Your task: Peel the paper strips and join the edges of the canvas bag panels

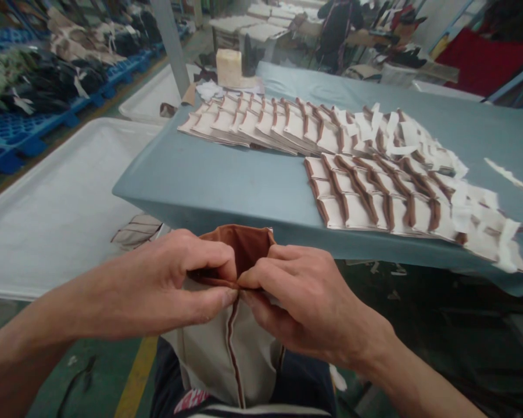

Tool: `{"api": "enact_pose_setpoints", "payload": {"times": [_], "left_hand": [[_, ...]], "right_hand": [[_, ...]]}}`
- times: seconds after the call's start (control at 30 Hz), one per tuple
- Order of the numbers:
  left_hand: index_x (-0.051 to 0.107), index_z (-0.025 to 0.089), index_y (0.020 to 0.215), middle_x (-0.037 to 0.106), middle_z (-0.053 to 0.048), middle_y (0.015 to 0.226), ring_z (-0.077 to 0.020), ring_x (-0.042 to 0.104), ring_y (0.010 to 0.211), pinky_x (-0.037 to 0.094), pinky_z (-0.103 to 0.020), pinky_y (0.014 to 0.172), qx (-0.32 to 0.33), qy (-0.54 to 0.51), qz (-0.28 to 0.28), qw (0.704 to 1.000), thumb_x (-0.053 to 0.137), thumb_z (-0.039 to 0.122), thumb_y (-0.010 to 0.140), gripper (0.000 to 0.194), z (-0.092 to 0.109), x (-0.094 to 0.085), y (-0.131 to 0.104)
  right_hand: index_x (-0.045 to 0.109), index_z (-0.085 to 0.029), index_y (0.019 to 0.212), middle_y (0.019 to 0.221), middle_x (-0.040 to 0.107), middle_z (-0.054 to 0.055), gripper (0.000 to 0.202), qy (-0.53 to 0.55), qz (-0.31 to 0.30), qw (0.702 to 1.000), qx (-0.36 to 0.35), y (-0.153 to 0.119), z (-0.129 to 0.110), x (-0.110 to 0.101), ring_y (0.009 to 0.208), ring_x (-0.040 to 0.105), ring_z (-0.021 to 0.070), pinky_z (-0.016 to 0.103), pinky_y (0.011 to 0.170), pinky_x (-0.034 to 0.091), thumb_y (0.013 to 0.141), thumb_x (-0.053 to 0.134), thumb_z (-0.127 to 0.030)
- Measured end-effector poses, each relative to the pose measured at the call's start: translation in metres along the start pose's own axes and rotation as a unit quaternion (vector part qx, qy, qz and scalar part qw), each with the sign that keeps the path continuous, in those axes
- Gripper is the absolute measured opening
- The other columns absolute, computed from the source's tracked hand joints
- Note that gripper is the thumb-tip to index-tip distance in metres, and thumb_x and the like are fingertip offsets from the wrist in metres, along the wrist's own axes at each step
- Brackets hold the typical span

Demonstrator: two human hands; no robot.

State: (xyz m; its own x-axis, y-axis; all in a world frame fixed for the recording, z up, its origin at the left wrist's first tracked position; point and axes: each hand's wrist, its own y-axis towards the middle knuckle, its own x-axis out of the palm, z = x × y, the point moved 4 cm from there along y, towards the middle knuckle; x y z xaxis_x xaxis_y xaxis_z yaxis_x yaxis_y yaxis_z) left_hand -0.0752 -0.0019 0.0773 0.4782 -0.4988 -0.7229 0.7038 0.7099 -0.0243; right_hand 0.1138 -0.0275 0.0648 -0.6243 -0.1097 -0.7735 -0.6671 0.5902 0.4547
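- At the far left of the floor, we note blue pallets [21,130] carrying heaps of dark and pale fabric.
- Beside them stand two white trays [61,215], one nearer to us and one behind it, both below the level of the table.
- In the foreground we find the left hand [165,284], thumb and fingers pinched shut on the upper edge of a fabric piece [230,348].
- The fabric piece is cream with a brown seam running down its middle; its brown lining [244,247] is turned up and open at the top. It hangs below the near edge of the table, over the person's lap, and is held clear of the table surface.
- The right hand [305,302] is clamped on the same upper edge, its fingertips touching those of the left hand at the seam.
- The blue-grey table [226,180] stretches behind the hands.
- On it we record two overlapping rows of cream pieces with brown strips [366,191], fanned from centre to right, well apart from the hands.
- A pale block [229,68] stands at the table's far edge.
- A person in dark clothing [337,29] is at work in the background on the right.
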Motion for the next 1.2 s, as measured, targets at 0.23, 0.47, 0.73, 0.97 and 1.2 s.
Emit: {"api": "enact_pose_setpoints", "payload": {"times": [0.23, 0.47, 0.73, 0.97, 1.2], "left_hand": [[0.033, 0.023, 0.069, 0.031, 0.008, 0.062, -0.0088, 0.033, 0.054, 0.025, -0.026, 0.05, 0.035, -0.047, 0.091, 0.994, 0.046, 0.012, 0.082, 0.022, 0.018, 0.019, 0.0], [0.038, 0.023, 0.074, 0.035, 0.009, 0.063, -0.0088, 0.033, 0.052, 0.028, -0.024, 0.05, 0.097, -0.132, 0.169, 0.972, 0.05, 0.007, 0.088, 0.025, 0.016, 0.036, -0.005], [0.059, 0.025, 0.084, 0.055, 0.004, 0.07, -0.0135, 0.053, 0.06, 0.048, -0.025, 0.061, 0.082, -0.122, 0.151, 0.978, 0.054, 0.019, 0.106, 0.023, -0.003, 0.024, -0.022], [0.054, 0.022, 0.072, 0.052, 0.005, 0.066, -0.0115, 0.053, 0.059, 0.043, -0.02, 0.057, -0.007, -0.068, 0.141, 0.988, 0.052, 0.026, 0.105, 0.034, -0.014, 0.015, -0.034], [0.061, 0.02, 0.071, 0.059, 0.005, 0.066, -0.01, 0.056, 0.058, 0.044, -0.017, 0.057, -0.036, -0.001, 0.229, 0.973, 0.05, 0.031, 0.114, 0.046, -0.019, 0.001, -0.055]], "right_hand": [[0.065, -0.021, 0.086, 0.078, 0.077, 0.002, 0.017, 0.111, -0.011, 0.993, 0.028, 0.001, 0.008, -0.004, 0.069, 0.065, 0.0161, 0.031, 0.068, 0.046, 0.101, 0.059, -0.016], [0.051, -0.024, 0.075, 0.068, 0.061, -0.007, 0.019, 0.253, 0.02, 0.966, 0.045, 0.007, 0.014, 0.001, 0.06, 0.05, 0.011, 0.026, 0.067, 0.043, 0.088, 0.059, -0.012], [0.07, -0.021, 0.089, 0.08, 0.074, -0.002, 0.031, 0.176, -0.014, 0.984, 0.017, 0.012, 0.038, -0.01, 0.073, 0.064, 0.0163, 0.031, 0.079, 0.046, 0.097, 0.087, -0.046], [0.073, -0.02, 0.086, 0.083, 0.075, 0.0, 0.042, 0.108, -0.089, 0.987, 0.076, 0.005, 0.064, -0.002, 0.079, 0.066, 0.019, 0.032, 0.083, 0.047, 0.086, 0.096, -0.056], [0.071, -0.018, 0.083, 0.081, 0.072, 0.0, 0.034, 0.132, -0.106, 0.977, 0.127, -0.008, 0.067, -0.003, 0.077, 0.064, 0.016, 0.026, 0.072, 0.043, 0.092, 0.092, -0.043]]}}
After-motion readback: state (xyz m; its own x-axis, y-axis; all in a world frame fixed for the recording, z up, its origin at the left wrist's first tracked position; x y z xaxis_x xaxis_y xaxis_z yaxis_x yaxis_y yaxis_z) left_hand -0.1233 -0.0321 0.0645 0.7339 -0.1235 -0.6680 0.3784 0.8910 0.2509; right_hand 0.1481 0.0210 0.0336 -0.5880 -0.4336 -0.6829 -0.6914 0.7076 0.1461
